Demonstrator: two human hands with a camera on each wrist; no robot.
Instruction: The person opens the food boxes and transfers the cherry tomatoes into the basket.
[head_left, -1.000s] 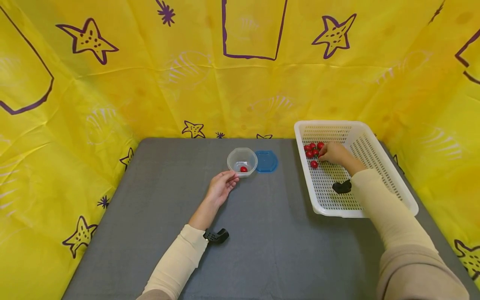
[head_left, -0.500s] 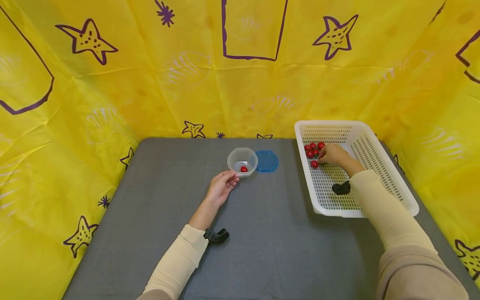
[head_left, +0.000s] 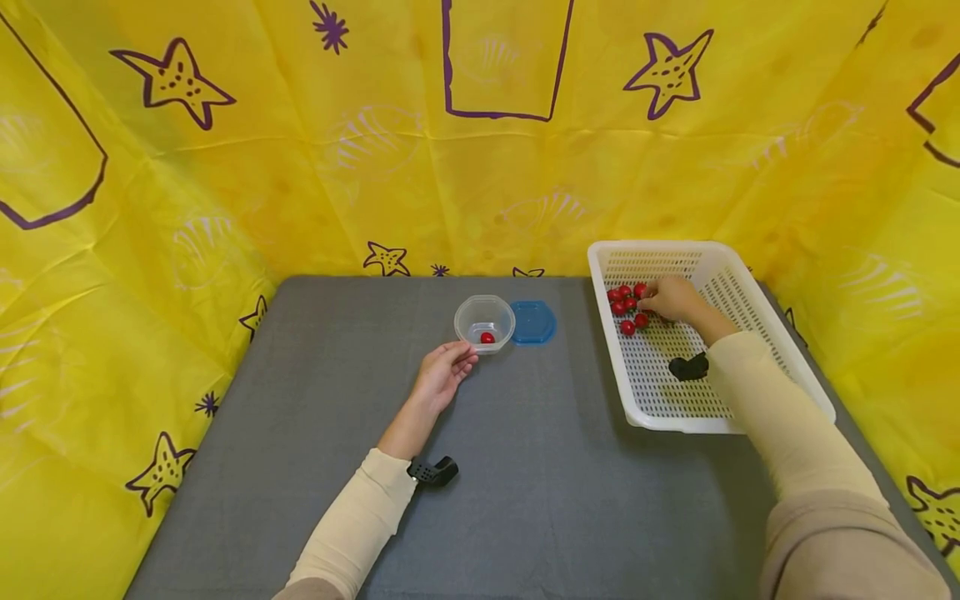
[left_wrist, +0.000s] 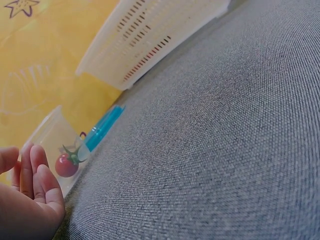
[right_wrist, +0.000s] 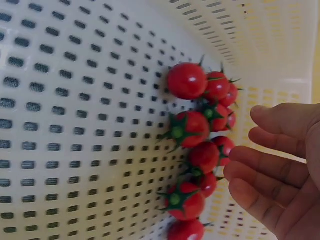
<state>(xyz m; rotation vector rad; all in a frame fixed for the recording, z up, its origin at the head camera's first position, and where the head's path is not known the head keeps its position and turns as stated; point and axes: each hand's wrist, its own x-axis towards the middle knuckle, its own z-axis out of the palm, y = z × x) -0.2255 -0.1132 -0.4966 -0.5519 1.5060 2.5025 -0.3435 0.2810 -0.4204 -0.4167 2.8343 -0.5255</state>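
Observation:
My left hand is at the near left edge of a small clear plastic container, its thumb and fingertips holding the rim. Inside that container lies one cherry tomato with a green stem. My right hand is inside a white slotted basket, just over a group of cherry tomatoes. The right wrist view shows its thumb and fingers spread apart beside the tomatoes, with nothing between them.
A blue lid lies flat on the grey table, just right of the container. Yellow patterned cloth hangs behind and along both sides. The basket's raised walls surround the tomatoes.
My right hand has shifted slightly up and away from the near tomatoes, uncovering one more tomato in the head view. The left hand and the container have stayed in place.

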